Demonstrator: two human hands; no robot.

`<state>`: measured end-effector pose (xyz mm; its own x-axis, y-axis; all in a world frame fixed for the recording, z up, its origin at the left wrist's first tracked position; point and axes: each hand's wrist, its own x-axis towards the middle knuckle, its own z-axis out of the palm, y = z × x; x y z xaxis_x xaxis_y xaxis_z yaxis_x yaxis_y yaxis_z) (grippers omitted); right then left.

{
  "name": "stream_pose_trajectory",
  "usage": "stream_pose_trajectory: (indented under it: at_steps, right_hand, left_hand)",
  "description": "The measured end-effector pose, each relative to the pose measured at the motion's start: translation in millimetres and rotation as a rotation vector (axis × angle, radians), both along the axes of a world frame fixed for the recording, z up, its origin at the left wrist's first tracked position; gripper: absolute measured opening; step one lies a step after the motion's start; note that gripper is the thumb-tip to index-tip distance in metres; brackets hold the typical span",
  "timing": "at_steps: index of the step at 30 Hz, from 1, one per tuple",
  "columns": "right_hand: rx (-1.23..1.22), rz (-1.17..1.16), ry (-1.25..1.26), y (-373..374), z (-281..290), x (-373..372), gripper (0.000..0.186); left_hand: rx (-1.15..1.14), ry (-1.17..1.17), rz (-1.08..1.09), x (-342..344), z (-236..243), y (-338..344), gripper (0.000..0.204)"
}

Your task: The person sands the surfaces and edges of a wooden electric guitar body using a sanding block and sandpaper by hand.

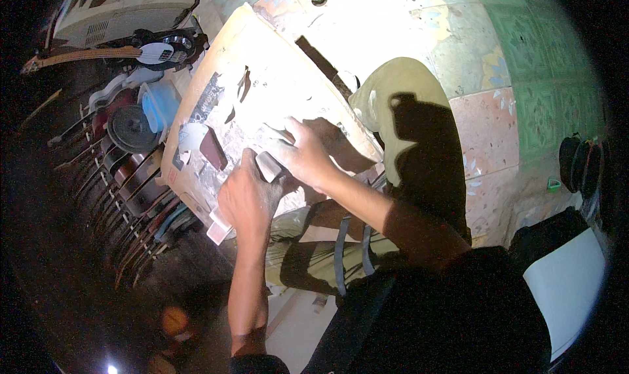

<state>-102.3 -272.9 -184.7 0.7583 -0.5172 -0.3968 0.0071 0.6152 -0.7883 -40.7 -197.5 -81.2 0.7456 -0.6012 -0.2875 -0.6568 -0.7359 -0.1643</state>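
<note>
Dusty board [288, 66] — hands [246, 194] at grey piece [268, 167]

Glaring centre, hard shadows, dark edges

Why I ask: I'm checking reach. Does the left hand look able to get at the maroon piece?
Probably yes: the maroon piece lies on the board just ahead and left of the left hand, with nothing visible between them, though that hand looks busy at a pale grey piece.
</note>
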Motion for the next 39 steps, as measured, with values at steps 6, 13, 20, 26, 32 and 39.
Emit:
stream_pose_trajectory:
  at_steps: [6, 13, 20, 26, 32, 39]
  right_hand:
    - [-0.177, -0.060, 0.054, 15.5, -3.8, -13.8, 0.037]
    - [-0.294, 0.008, 0.119, 17.1, -13.2, -14.8, 0.037]
    - [-0.732, 0.206, 0.459, -37.4, 3.5, -22.3, 0.060]
    - [-0.186, -0.285, -0.056, -45.9, 60.2, -72.6, 0.043]
    - [-0.275, -0.252, -0.222, -9.7, 134.4, -80.2, 0.041]
    - [-0.553, -0.009, -0.238, 34.3, 147.2, -78.7, 0.041]
  left_hand:
    - [0.042, -0.023, 0.060, -6.4, 3.6, -2.8, 0.054]
    - [0.032, -0.009, -0.003, -13.7, 1.3, -2.1, 0.049]
    - [-0.081, -0.014, 0.043, -4.5, 33.5, 21.1, 0.043]
    - [-0.452, 0.158, 0.178, 2.2, 119.0, 93.0, 0.052]
    - [-0.829, 0.129, 0.205, -12.6, 152.3, 160.4, 0.045]
    - [-1.020, 0.188, 0.238, -16.4, 113.0, 209.4, 0.052]
